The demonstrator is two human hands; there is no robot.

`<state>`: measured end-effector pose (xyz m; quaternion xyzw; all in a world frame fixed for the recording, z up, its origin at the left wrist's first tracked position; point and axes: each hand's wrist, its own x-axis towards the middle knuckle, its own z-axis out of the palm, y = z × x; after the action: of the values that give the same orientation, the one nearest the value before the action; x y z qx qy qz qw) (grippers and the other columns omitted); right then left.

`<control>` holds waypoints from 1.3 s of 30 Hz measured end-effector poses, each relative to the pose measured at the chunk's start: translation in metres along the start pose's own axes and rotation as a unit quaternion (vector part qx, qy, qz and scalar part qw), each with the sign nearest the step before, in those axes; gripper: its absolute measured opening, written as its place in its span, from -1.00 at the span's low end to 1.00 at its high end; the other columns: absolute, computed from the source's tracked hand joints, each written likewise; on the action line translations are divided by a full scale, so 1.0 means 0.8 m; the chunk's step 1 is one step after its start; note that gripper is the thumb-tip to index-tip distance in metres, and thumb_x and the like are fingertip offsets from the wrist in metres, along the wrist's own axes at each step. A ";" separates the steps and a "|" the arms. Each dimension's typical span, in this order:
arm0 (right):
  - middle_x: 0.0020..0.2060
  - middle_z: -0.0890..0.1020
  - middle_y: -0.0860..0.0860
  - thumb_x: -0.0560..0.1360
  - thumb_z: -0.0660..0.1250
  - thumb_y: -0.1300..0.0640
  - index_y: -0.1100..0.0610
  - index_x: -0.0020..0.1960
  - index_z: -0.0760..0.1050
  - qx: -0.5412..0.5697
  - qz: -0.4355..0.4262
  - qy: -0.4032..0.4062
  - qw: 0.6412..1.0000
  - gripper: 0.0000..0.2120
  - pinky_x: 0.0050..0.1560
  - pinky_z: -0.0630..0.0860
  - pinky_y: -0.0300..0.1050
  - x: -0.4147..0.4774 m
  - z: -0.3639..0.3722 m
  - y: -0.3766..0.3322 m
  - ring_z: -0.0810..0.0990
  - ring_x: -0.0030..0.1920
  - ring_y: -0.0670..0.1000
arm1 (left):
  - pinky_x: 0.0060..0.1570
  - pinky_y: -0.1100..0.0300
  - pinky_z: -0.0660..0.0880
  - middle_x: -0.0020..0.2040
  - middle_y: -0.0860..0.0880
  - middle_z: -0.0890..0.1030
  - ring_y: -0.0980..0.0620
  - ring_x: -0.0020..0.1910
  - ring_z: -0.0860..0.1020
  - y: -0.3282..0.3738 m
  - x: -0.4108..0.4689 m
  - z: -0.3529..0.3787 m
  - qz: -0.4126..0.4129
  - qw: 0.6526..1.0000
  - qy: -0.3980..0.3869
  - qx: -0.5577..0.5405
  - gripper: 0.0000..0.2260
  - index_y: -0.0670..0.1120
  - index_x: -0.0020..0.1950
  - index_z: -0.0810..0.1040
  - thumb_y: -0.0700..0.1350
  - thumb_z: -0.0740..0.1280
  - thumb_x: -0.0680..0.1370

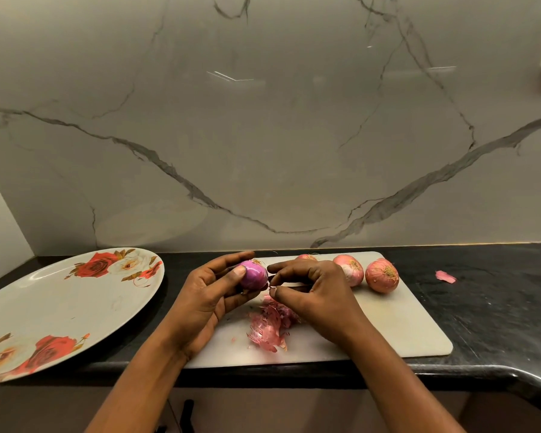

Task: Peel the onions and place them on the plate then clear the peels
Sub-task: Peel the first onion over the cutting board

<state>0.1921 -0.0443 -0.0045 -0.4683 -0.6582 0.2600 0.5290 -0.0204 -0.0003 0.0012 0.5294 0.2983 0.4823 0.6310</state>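
Note:
My left hand (pixel 211 295) grips a shiny purple onion (pixel 254 274), mostly bare of skin, above the white cutting board (pixel 388 323). My right hand (pixel 313 292) is at the onion's right side, its thumb and fingers curled as if pinching a small bit of skin at the onion's lower edge. A heap of pink peels (pixel 270 326) lies on the board below the hands. Three unpeeled onions stand along the board's far edge: one (pixel 382 275) at the right, one (pixel 350 268) beside it, one (pixel 306 257) partly hidden behind my right hand. The floral plate (pixel 60 301) at the left holds nothing.
A loose piece of peel (pixel 446 277) lies on the black counter (pixel 497 307) right of the board. A marble wall rises behind. The counter's front edge curves at the lower right.

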 end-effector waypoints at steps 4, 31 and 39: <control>0.07 0.75 -0.12 0.49 0.54 0.26 0.08 -0.01 0.77 -0.011 0.003 0.019 1.000 -0.87 0.11 0.70 -0.17 0.001 0.000 0.002 0.72 0.08 -0.19 | 0.16 -0.03 0.68 0.27 -0.23 0.67 -0.29 0.21 0.69 0.000 0.001 0.001 -0.002 1.000 0.006 -0.005 -0.68 -0.14 0.37 0.64 -0.19 0.35 0.62; 0.14 0.74 -0.12 0.49 0.60 0.14 0.10 -0.01 0.77 -0.007 -0.014 0.029 0.999 -0.90 0.07 0.71 -0.11 0.000 0.000 -0.002 0.73 0.09 -0.16 | -0.02 0.08 0.71 0.18 -0.24 0.69 -0.28 0.12 0.72 0.005 -0.004 0.011 -0.016 0.999 0.044 0.017 -0.67 -0.15 0.24 0.68 -0.06 0.46 0.51; 0.06 0.75 -0.12 0.49 0.60 0.11 0.03 0.19 0.70 0.012 0.011 -0.011 1.000 -0.72 0.00 0.70 -0.21 -0.001 0.000 -0.008 0.75 0.03 -0.16 | -0.12 0.10 0.70 0.16 -0.25 0.68 -0.24 0.01 0.73 0.007 -0.005 0.012 -0.023 0.998 0.046 0.027 -0.66 -0.24 0.17 0.61 -0.05 0.47 0.50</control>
<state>0.1896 -0.0481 0.0005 -0.4665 -0.6557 0.2784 0.5244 -0.0152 -0.0076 0.0085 0.5166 0.3523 0.4828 0.6131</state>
